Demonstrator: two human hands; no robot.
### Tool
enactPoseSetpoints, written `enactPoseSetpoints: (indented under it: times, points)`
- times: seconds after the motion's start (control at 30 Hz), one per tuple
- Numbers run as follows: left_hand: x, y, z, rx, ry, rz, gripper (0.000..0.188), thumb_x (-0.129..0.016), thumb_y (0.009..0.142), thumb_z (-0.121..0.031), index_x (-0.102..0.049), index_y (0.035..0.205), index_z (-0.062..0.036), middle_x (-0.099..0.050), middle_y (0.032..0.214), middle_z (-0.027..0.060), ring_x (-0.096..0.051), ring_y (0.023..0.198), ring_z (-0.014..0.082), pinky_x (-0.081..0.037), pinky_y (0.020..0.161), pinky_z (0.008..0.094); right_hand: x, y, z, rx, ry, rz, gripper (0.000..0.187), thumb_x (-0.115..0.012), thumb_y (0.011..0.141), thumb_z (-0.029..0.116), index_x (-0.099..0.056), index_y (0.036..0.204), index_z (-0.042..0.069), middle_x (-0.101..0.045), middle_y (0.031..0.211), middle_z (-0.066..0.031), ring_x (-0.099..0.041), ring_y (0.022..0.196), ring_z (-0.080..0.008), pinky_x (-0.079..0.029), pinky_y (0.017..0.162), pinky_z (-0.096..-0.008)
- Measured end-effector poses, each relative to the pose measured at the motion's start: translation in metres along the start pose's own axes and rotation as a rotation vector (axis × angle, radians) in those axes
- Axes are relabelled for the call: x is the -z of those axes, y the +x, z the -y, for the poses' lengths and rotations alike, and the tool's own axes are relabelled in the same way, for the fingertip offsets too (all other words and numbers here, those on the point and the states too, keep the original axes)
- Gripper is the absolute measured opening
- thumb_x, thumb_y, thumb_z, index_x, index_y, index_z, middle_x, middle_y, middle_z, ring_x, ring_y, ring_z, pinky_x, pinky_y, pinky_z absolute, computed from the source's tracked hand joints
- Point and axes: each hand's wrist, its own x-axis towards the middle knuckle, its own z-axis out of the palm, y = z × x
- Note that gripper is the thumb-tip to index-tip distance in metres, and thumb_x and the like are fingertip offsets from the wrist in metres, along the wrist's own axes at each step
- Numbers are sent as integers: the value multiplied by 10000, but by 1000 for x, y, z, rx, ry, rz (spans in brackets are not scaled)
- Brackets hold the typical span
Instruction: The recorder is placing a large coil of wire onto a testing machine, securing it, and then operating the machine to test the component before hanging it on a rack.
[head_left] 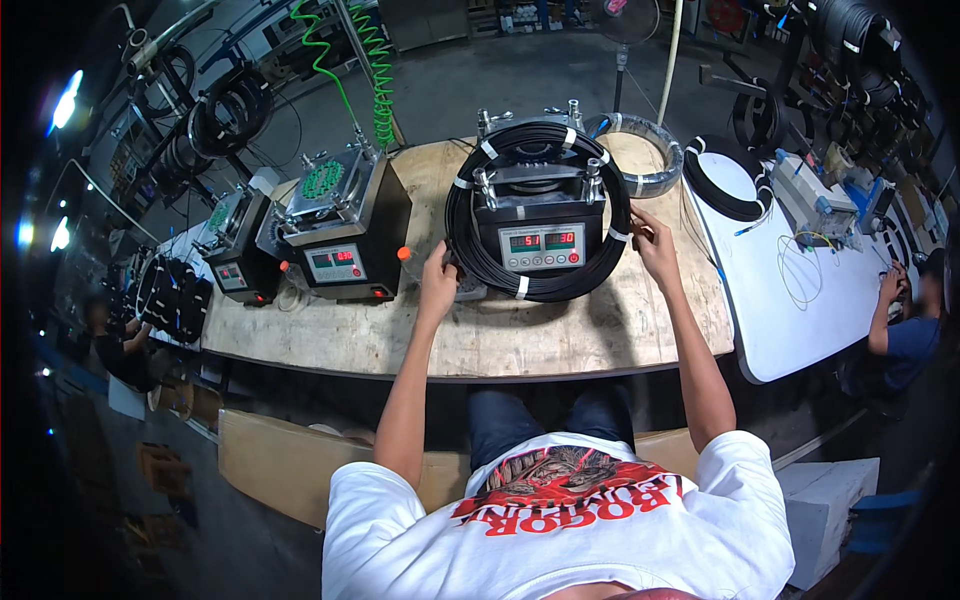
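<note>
Upright between my hands stands a coil of black cable [461, 222], bound with several white bands. My left hand [438, 284] grips its lower left edge, fingers curled at the rim. On the opposite side, my right hand [654, 246] has its fingers bent against the coil's right edge; part of them is hidden behind the cable. Through the ring shows a black machine [490, 232] with a control panel [541, 250] lit by red and green digits, and metal clamp posts on top. The coil hides much of the machine's sides.
Two similar machines [345, 262] with green round pieces on top stand left on the wooden table [480, 340]. A grey wrapped coil [655, 180] lies behind at right. Another black coil [735, 205] rests on the white table [770, 330]. Co-workers [905, 325] sit at both sides.
</note>
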Motion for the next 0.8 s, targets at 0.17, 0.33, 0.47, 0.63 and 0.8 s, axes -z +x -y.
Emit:
enactPoseSetpoints:
  times: [0.17, 0.33, 0.47, 0.63, 0.8]
  points:
    - [-1, 3, -10, 167, -276, -34, 443, -424, 905, 47, -538, 1332, 31, -655, 920, 25, -534, 684, 77, -448, 640, 239, 1, 3, 13, -270, 203, 62, 398, -549, 1017, 254, -596, 1345, 33, -575, 782, 23, -448, 622, -60, -385, 562, -221]
    - [-5, 6, -15, 104, -167, -64, 360, -442, 919, 19, -585, 1250, 22, -644, 869, 4, -516, 666, 68, -422, 603, 242, 4, 11, 22, -351, 154, 80, 409, -577, 1000, 343, -652, 1213, 2, -579, 811, 18, -458, 673, -58, -385, 597, -219]
    - [-13, 6, -2, 289, -491, -75, 222, -462, 959, -65, -642, 1086, -34, -613, 816, -39, -509, 652, 70, -379, 584, 231, -1, 7, 25, -249, 101, 149, 460, -608, 966, 425, -641, 1101, -14, -588, 825, 11, -463, 696, -64, -368, 597, -217]
    - [-8, 8, 12, 365, -913, -40, 200, -567, 979, -223, -646, 1023, -44, -623, 819, -50, -524, 650, 69, -388, 601, 229, -11, 2, 21, -219, 177, 148, 375, -721, 916, 248, -625, 1164, -17, -594, 844, 20, -469, 722, -41, -387, 647, -220]
    - [-13, 15, -27, 220, -400, -39, 296, -685, 938, -217, -654, 1128, 8, -703, 1052, 39, -645, 902, 91, -491, 830, 274, -13, 5, 34, -196, 304, 149, 357, -680, 947, 219, -619, 1186, -39, -653, 956, 1, -564, 858, -55, -454, 781, -228]
